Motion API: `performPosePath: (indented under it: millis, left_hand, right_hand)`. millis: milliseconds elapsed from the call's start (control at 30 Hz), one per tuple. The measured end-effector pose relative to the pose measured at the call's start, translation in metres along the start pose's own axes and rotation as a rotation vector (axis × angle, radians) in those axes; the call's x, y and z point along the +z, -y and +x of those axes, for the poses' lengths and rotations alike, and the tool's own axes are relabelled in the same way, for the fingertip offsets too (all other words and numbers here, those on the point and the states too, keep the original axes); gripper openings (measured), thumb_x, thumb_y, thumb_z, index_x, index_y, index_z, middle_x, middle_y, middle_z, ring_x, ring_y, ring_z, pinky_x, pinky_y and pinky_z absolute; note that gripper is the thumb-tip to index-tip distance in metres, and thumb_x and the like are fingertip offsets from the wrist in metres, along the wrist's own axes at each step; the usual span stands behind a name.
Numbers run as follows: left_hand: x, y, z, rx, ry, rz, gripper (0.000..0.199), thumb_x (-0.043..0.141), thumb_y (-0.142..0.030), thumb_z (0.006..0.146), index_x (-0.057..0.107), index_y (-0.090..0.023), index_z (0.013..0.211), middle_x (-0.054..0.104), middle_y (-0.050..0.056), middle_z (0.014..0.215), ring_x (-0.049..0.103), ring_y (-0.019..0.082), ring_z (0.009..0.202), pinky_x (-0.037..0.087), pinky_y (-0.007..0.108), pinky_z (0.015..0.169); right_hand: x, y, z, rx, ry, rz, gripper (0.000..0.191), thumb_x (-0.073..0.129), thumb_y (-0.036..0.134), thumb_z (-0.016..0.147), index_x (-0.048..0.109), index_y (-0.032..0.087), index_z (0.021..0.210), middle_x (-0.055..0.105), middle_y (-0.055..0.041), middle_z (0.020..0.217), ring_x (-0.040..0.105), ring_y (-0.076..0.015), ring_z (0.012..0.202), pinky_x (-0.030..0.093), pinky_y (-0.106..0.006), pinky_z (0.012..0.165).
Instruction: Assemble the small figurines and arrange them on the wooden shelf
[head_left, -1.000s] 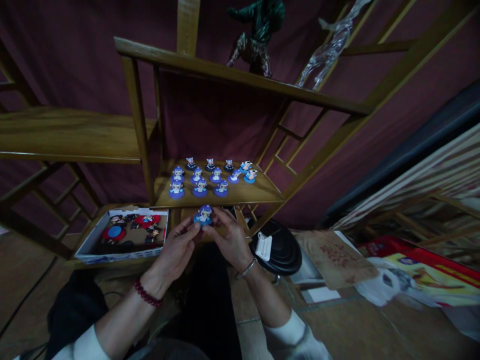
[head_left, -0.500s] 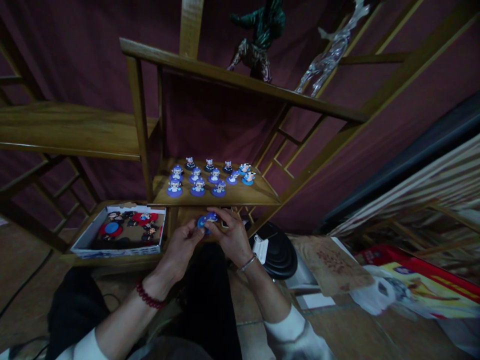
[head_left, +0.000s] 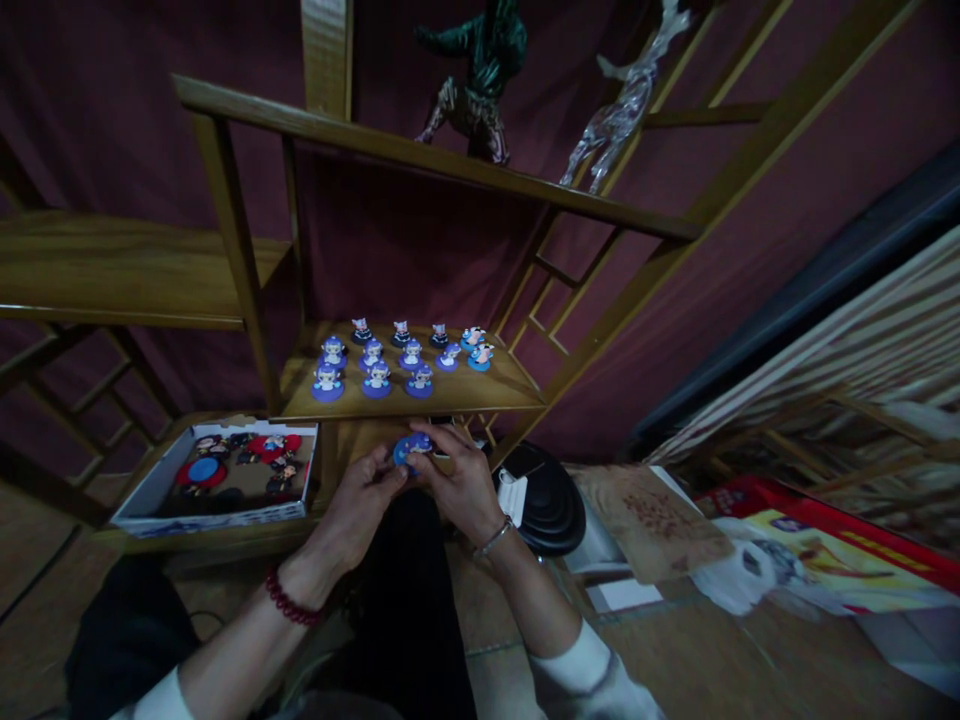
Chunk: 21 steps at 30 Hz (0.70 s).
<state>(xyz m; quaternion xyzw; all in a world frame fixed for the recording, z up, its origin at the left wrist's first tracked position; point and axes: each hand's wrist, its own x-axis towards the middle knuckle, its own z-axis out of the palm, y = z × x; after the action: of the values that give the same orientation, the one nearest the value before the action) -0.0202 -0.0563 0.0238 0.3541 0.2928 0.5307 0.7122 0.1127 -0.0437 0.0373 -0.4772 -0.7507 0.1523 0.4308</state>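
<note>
A small purple-and-blue figurine [head_left: 412, 449] is pinched between both hands, below the front edge of the middle shelf [head_left: 487, 393]. My left hand [head_left: 365, 500] grips its base from the left, and my right hand [head_left: 463, 482] holds it from the right, with fingers curled over it. Several purple figurines [head_left: 377, 378] stand in rows on that shelf. Behind them are 3 dark-based figurines [head_left: 400, 333], and blue-based ones [head_left: 480, 357] are at the right. On the lower shelf at left, an open box [head_left: 310, 470] holds several red and black figurines [head_left: 274, 447].
A green-topped statue [head_left: 480, 80] and a clear statue [head_left: 621, 110] stand on the upper shelf. Right of my hands is a round black object [head_left: 551, 500]. Farther right on the floor are brown paper [head_left: 645, 515], a plastic bag [head_left: 739, 568] and a red-yellow package [head_left: 840, 550].
The camera view has shifted, so the shelf and box appear farther left. Both hands still hold the figurine, which is turned slightly. The standing figurines keep their arrangement.
</note>
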Motion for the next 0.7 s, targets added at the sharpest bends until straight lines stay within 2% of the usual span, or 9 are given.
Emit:
performPosePath:
  millis: [167, 333, 500, 600, 700]
  left_hand:
    - [0.004, 0.005, 0.008, -0.003, 0.021, 0.044, 0.033, 0.063, -0.020, 0.070, 0.061, -0.018, 0.104, 0.062, 0.006, 0.109, 0.054, 0.018, 0.103, 0.037, 0.030, 0.094]
    - [0.012, 0.008, 0.016, -0.001, 0.023, 0.065, 0.031, 0.063, -0.019, 0.070, 0.061, -0.017, 0.101, 0.062, 0.006, 0.109, 0.053, 0.018, 0.103, 0.035, 0.032, 0.096]
    - [0.019, 0.013, 0.021, 0.010, -0.020, 0.082, 0.033, 0.062, -0.017, 0.070, 0.061, -0.017, 0.103, 0.062, 0.006, 0.107, 0.055, 0.017, 0.099, 0.037, 0.032, 0.093]
    - [0.022, 0.016, 0.024, 0.002, -0.076, 0.069, 0.030, 0.064, -0.017, 0.067, 0.062, -0.016, 0.097, 0.064, 0.006, 0.103, 0.057, 0.017, 0.095, 0.039, 0.031, 0.090]
    - [0.024, 0.017, 0.028, 0.013, -0.075, 0.079, 0.030, 0.063, -0.017, 0.067, 0.062, -0.016, 0.097, 0.064, 0.006, 0.102, 0.057, 0.017, 0.096, 0.039, 0.031, 0.090]
  right_hand:
    - [-0.012, -0.008, -0.001, 0.002, 0.031, -0.005, 0.039, 0.057, 0.022, 0.078, 0.054, 0.028, 0.115, 0.061, -0.0029, 0.102, 0.055, -0.0168, 0.095, 0.046, -0.032, 0.085]
    - [-0.018, -0.019, -0.002, 0.035, 0.014, -0.024, 0.040, 0.056, 0.022, 0.078, 0.052, 0.028, 0.118, 0.061, -0.0041, 0.102, 0.056, -0.0174, 0.094, 0.046, -0.034, 0.084]
    - [-0.021, -0.025, -0.002, 0.044, -0.023, -0.048, 0.037, 0.057, 0.023, 0.078, 0.055, 0.026, 0.115, 0.063, -0.0044, 0.097, 0.056, -0.0174, 0.090, 0.047, -0.034, 0.082]
    - [-0.022, -0.027, -0.002, 0.030, -0.037, -0.059, 0.035, 0.057, 0.023, 0.077, 0.056, 0.026, 0.113, 0.063, -0.0046, 0.099, 0.056, -0.0180, 0.094, 0.046, -0.035, 0.084]
    - [-0.022, -0.032, -0.003, 0.025, -0.043, -0.061, 0.037, 0.059, 0.025, 0.076, 0.057, 0.025, 0.112, 0.062, -0.0055, 0.103, 0.055, -0.0188, 0.098, 0.045, -0.036, 0.087]
